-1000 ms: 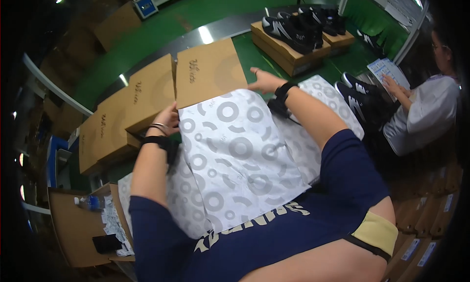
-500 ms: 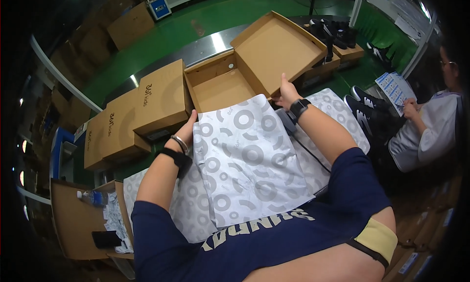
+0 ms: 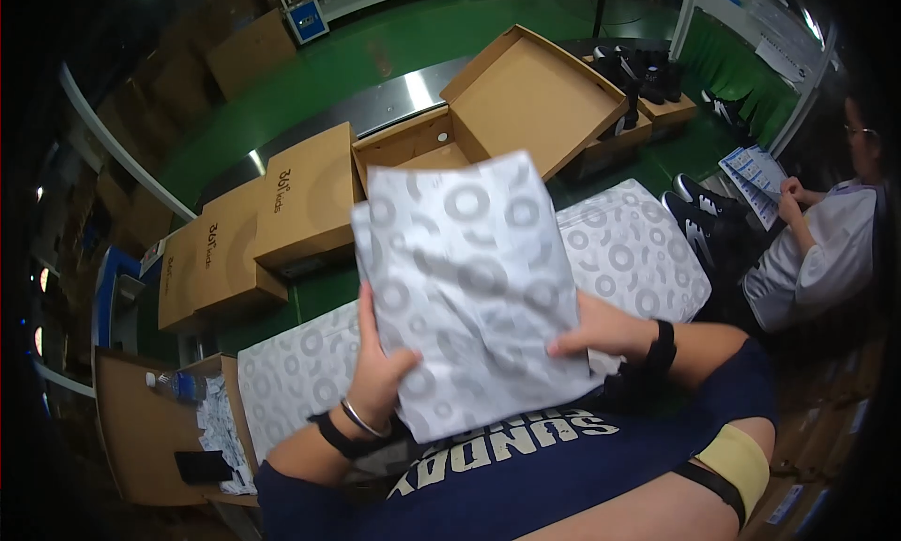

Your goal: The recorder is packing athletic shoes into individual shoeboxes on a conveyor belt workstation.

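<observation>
Both of my hands hold up a sheet of white tissue paper point(image 3: 469, 278) printed with grey rings. My left hand point(image 3: 380, 372) grips its lower left edge and my right hand point(image 3: 601, 330) grips its lower right edge. The raised sheet hangs over a stack of the same patterned paper point(image 3: 629, 250) lying on the work surface. Just beyond it stands an open brown cardboard shoebox point(image 3: 422, 147), its lid point(image 3: 535, 95) tipped back. The sheet hides the front of the box.
Closed brown shoeboxes point(image 3: 300, 198) sit in a row to the left on a metal conveyor point(image 3: 394, 95). Black shoes point(image 3: 699, 213) lie on the right beside a seated person point(image 3: 807, 250) holding a paper. More black shoes point(image 3: 648, 72) rest on boxes beyond. A box with a bottle and phone point(image 3: 178, 419) sits lower left.
The shoebox lid was opened a second ago. Since then both hands have come back from the box, taken the top sheet off the stack and lifted it toward me.
</observation>
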### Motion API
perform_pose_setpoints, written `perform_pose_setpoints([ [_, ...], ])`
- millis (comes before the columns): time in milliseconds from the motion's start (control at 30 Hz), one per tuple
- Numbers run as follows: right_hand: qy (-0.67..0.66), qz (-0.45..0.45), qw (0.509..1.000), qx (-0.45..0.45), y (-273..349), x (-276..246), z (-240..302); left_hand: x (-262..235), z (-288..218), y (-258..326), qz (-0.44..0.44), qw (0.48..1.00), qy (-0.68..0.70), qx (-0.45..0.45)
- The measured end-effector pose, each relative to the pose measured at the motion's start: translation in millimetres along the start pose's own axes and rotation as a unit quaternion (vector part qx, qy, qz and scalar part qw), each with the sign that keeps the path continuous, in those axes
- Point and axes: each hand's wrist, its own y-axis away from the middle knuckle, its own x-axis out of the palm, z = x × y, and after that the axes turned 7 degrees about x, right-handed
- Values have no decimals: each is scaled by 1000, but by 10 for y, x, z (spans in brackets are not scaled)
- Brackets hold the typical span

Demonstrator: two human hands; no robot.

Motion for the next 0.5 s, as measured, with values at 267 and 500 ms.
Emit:
perform_pose_setpoints([
  [267,-77,-51,995,47,-1702,-951,775,-539,-136,-2177,26,991,123,-45],
  [500,589,-124,799,-12,-2429,-599,-139,-883,662,-1971,-35,971,-205,-118],
])
